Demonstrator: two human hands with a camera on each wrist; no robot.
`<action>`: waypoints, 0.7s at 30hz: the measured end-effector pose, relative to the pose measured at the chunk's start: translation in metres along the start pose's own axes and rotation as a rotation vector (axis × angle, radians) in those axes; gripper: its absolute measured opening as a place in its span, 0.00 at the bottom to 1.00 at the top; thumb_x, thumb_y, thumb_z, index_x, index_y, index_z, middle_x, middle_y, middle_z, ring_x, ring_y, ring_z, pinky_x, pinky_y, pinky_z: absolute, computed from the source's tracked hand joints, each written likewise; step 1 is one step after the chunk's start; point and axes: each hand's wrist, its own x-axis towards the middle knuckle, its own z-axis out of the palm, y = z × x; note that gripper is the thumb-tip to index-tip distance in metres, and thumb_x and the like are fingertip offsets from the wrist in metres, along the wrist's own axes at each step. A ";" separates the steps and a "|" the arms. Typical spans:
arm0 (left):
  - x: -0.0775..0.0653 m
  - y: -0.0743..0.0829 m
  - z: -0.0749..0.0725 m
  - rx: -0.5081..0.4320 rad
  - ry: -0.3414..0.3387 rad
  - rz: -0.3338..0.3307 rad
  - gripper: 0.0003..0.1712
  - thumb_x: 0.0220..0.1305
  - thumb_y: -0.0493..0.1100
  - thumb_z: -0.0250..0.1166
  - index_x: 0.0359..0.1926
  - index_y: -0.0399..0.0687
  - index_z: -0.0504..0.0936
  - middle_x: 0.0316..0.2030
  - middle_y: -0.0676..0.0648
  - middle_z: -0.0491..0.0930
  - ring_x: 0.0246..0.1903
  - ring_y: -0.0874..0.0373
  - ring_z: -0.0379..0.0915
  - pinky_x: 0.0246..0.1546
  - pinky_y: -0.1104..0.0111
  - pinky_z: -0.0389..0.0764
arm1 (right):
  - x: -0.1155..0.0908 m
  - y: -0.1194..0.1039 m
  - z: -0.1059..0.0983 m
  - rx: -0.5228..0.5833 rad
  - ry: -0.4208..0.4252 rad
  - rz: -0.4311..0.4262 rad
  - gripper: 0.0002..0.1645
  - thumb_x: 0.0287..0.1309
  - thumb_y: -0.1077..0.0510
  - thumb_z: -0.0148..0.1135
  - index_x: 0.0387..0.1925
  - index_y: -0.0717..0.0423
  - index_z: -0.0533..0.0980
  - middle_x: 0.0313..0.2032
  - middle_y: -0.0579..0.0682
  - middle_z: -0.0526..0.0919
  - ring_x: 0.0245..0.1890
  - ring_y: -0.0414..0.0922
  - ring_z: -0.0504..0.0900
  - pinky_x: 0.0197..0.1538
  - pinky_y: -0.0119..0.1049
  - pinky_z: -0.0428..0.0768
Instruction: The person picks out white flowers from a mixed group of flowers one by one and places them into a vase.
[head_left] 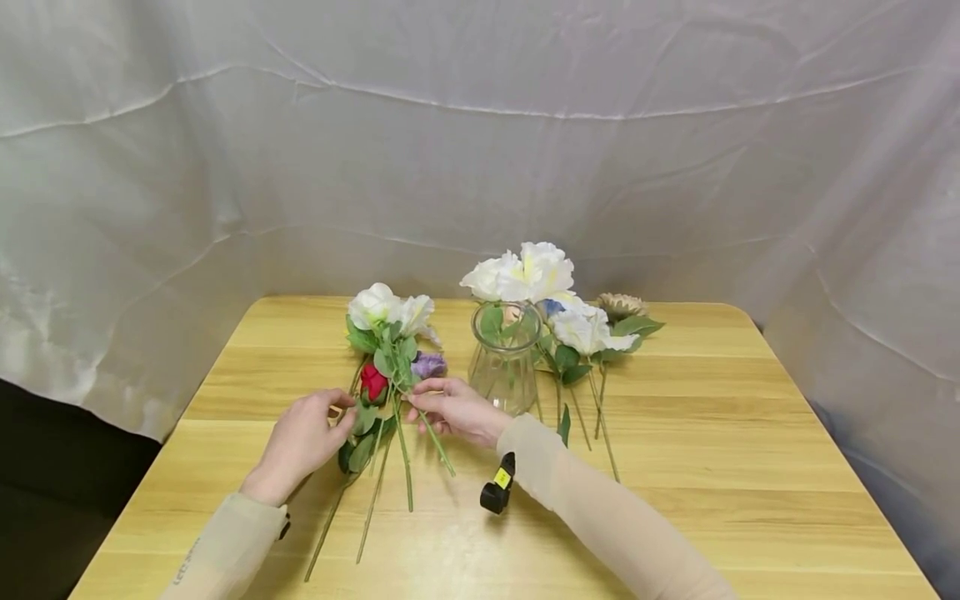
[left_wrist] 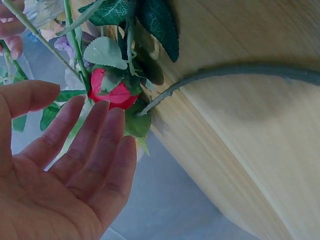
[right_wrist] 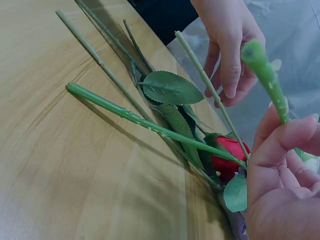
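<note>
My right hand (head_left: 461, 410) pinches a green flower stem (right_wrist: 267, 80) between thumb and fingers; which bloom it carries is unclear. Leaves and two white flowers (head_left: 375, 307) lie just beyond that hand, with a purple flower (head_left: 429, 365) close to its fingertips. My left hand (head_left: 307, 433) holds nothing, its fingers loosely bent beside the red rose (head_left: 373, 381). In the left wrist view, those fingertips are close to the red petals (left_wrist: 117, 95); whether they touch is hard to tell. Several stems (right_wrist: 115, 107) spread from the pile toward the table's near side.
A clear glass vase (head_left: 504, 375) stands right of the pile. Large white flowers (head_left: 536, 273) show behind it. More white flowers (head_left: 588, 329), a beige flower (head_left: 621, 305) and their stems lie on the wooden table (head_left: 712, 467) to the right. Grey cloth (head_left: 480, 167) hangs behind.
</note>
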 end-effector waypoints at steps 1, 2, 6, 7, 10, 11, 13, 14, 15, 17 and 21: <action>0.000 0.000 0.000 0.001 -0.001 -0.001 0.10 0.61 0.42 0.62 0.41 0.43 0.83 0.39 0.42 0.84 0.37 0.44 0.80 0.31 0.51 0.80 | -0.001 0.000 0.000 -0.002 -0.002 -0.004 0.15 0.64 0.59 0.55 0.51 0.60 0.72 0.37 0.60 0.81 0.23 0.40 0.77 0.22 0.23 0.70; 0.000 0.000 0.000 0.001 -0.001 -0.003 0.11 0.61 0.42 0.62 0.41 0.43 0.83 0.39 0.43 0.84 0.37 0.44 0.80 0.31 0.52 0.80 | -0.001 -0.001 0.001 -0.005 -0.003 -0.008 0.15 0.64 0.59 0.56 0.51 0.59 0.72 0.37 0.60 0.81 0.23 0.40 0.77 0.22 0.23 0.70; 0.000 0.002 0.000 0.000 0.001 -0.003 0.11 0.61 0.43 0.61 0.41 0.43 0.83 0.40 0.43 0.84 0.38 0.44 0.80 0.31 0.52 0.80 | -0.003 -0.002 0.001 -0.022 -0.012 -0.035 0.15 0.64 0.59 0.55 0.51 0.59 0.72 0.40 0.65 0.80 0.24 0.41 0.77 0.23 0.24 0.70; 0.000 0.002 0.000 -0.004 0.000 0.000 0.11 0.61 0.42 0.61 0.41 0.43 0.83 0.40 0.42 0.84 0.38 0.44 0.80 0.31 0.51 0.80 | -0.004 -0.003 0.002 -0.028 -0.013 -0.043 0.15 0.65 0.59 0.55 0.51 0.59 0.72 0.41 0.67 0.79 0.24 0.41 0.77 0.23 0.24 0.71; 0.000 0.003 -0.001 -0.007 0.001 0.001 0.11 0.61 0.42 0.61 0.41 0.43 0.83 0.39 0.42 0.84 0.38 0.44 0.80 0.31 0.51 0.80 | -0.006 -0.005 0.002 -0.056 -0.010 -0.069 0.15 0.65 0.60 0.55 0.51 0.59 0.72 0.44 0.71 0.78 0.24 0.41 0.77 0.23 0.24 0.72; 0.001 0.003 -0.001 -0.008 0.002 0.001 0.11 0.61 0.42 0.61 0.41 0.43 0.83 0.39 0.42 0.84 0.38 0.44 0.80 0.31 0.51 0.80 | -0.007 -0.005 0.002 -0.067 -0.006 -0.080 0.14 0.65 0.60 0.55 0.51 0.59 0.72 0.44 0.72 0.78 0.24 0.41 0.78 0.24 0.24 0.72; 0.001 0.003 -0.001 -0.009 0.004 0.002 0.11 0.61 0.42 0.60 0.41 0.42 0.83 0.38 0.42 0.84 0.38 0.44 0.80 0.31 0.51 0.80 | -0.009 -0.008 0.002 -0.089 0.003 -0.095 0.15 0.65 0.60 0.55 0.51 0.60 0.72 0.45 0.73 0.77 0.25 0.42 0.78 0.25 0.25 0.73; 0.001 0.004 -0.001 -0.008 0.006 0.003 0.11 0.61 0.42 0.60 0.41 0.42 0.83 0.38 0.42 0.84 0.38 0.44 0.80 0.31 0.51 0.80 | -0.010 -0.009 0.001 -0.098 0.007 -0.103 0.15 0.65 0.60 0.55 0.52 0.61 0.71 0.45 0.73 0.77 0.25 0.42 0.79 0.26 0.25 0.74; 0.001 0.004 -0.001 -0.008 0.009 0.006 0.11 0.61 0.42 0.60 0.42 0.42 0.83 0.38 0.42 0.84 0.38 0.44 0.80 0.32 0.51 0.80 | -0.011 -0.010 0.001 -0.102 0.008 -0.110 0.17 0.65 0.60 0.55 0.53 0.62 0.71 0.45 0.73 0.77 0.26 0.44 0.79 0.27 0.26 0.74; 0.002 0.005 -0.001 -0.005 0.016 0.015 0.11 0.61 0.41 0.60 0.42 0.41 0.82 0.39 0.42 0.84 0.37 0.44 0.80 0.32 0.51 0.80 | -0.014 -0.014 -0.001 -0.116 0.019 -0.128 0.18 0.65 0.60 0.55 0.53 0.64 0.70 0.44 0.72 0.79 0.28 0.46 0.80 0.29 0.27 0.76; 0.004 0.008 -0.002 0.001 0.030 0.024 0.12 0.60 0.41 0.61 0.43 0.40 0.82 0.40 0.41 0.83 0.31 0.49 0.78 0.28 0.56 0.78 | -0.022 -0.022 -0.005 -0.136 0.036 -0.164 0.18 0.65 0.61 0.55 0.53 0.65 0.70 0.40 0.67 0.81 0.30 0.47 0.81 0.30 0.29 0.77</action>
